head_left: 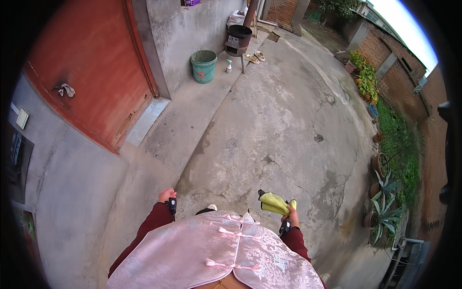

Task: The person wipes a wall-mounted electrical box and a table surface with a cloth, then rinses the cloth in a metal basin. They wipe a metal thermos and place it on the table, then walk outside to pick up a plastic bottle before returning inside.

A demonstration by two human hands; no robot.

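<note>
My right hand (292, 218) grips a yellow-green cloth (273, 203) with dark edging, bunched in the fingers and hanging out to the left. My left hand (167, 195) is held low on the other side, its fingers curled in and nothing visible in them. A dark device is strapped at each wrist, below maroon sleeves. Between the hands, the tip of a light shoe (212, 207) shows past the pink brocade vest (202, 242). Cracked concrete ground (252, 133) lies before me.
A raised concrete step runs along the left wall by a red door (97, 68). Ahead stand a green bucket (204, 68), a spray bottle (229, 66), a metal stove (238, 41) and a pair of shoes (255, 57). Potted plants (385, 209) line the right side.
</note>
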